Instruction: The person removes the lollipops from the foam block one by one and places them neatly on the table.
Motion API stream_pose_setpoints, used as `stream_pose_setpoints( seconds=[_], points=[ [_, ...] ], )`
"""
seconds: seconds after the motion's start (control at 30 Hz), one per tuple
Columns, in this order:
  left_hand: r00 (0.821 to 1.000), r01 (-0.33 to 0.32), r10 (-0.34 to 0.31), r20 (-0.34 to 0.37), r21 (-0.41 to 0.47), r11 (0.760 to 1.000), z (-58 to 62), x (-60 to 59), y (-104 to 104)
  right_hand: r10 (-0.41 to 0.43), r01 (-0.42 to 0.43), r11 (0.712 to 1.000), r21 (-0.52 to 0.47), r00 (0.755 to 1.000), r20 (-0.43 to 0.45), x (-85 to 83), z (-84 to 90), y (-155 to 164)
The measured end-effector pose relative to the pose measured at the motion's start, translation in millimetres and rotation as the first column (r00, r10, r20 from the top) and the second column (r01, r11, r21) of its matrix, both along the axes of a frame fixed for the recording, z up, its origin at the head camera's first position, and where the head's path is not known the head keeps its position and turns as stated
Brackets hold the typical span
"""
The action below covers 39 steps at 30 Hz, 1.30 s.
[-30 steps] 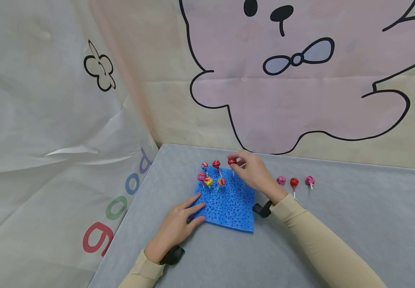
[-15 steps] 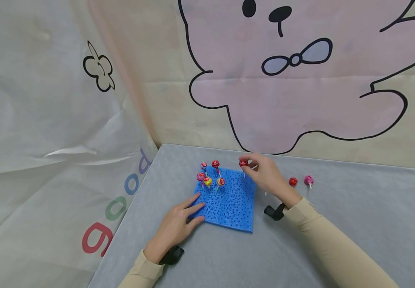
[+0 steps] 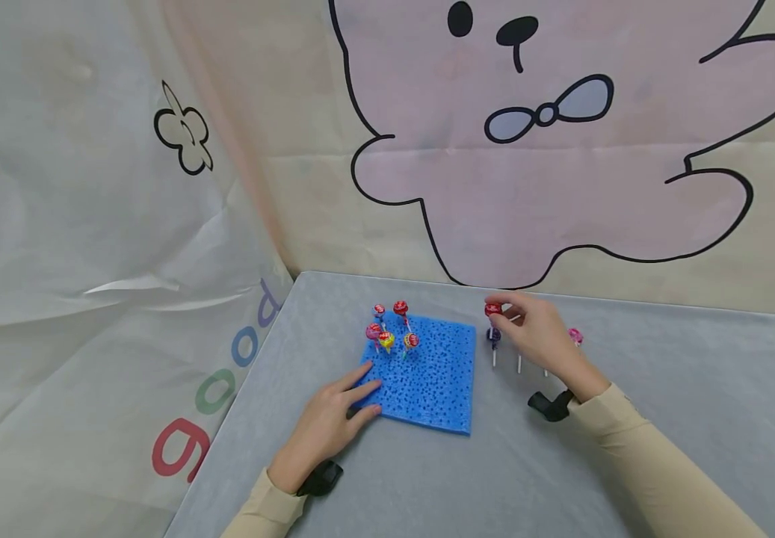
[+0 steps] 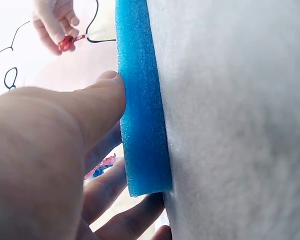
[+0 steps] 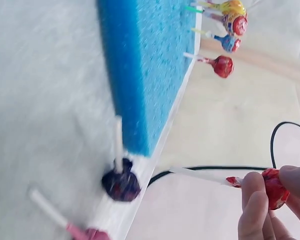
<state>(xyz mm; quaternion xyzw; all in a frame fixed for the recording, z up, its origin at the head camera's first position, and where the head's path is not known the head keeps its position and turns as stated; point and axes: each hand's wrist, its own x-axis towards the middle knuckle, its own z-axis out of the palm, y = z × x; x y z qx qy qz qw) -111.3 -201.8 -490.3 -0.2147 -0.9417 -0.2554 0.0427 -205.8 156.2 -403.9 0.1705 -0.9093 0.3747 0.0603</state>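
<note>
My right hand [image 3: 540,332] pinches a red-wrapped lollipop [image 3: 492,308] by its head, just right of the foam; in the right wrist view its white stick points away from the fingers. The left hand [image 3: 323,422] rests at the left front edge of a blue foam block [image 3: 427,388], its fingers spread on top. In the left wrist view the thumb [image 4: 107,95] lies against the foam. Several lollipops stand upright in the foam's far left part, among them a red one [image 3: 400,308], a yellow one [image 3: 386,341] and a pink one [image 3: 374,331].
A dark purple lollipop [image 3: 493,336] lies on the grey-covered table [image 3: 400,486] right of the foam. Beside it lie a pink lollipop [image 5: 96,234] and others partly hidden by the right hand. A printed cloth backdrop [image 3: 562,217] rises behind the table; another hangs at left.
The right hand has moved right with the red lollipop, from over the foam's far edge to above the lollipops on the table. The left hand has kept its place.
</note>
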Motion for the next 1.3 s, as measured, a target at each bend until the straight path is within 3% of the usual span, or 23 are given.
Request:
stream_pose_setpoints(
  seconds=[0.13,0.47,1.3],
  points=[
    [1.000,-0.003,0.003,0.003,0.002,1.000,-0.9,-0.2,-0.1,-0.017,0.017,1.000,0.018,1.000,0.000,3.0,0.4,13.5],
    [1.000,0.004,-0.004,-0.019,-0.002,1.000,-2.2,-1.0,-0.5,-0.057,0.059,0.998,0.020,0.994,-0.097,9.5,-5.1,45.2],
    [1.000,-0.002,0.002,-0.009,-0.003,1.000,-3.7,-0.7,-0.9,-0.203,0.204,0.979,0.027,0.978,-0.042,36.4,-6.4,112.2]
  ],
)
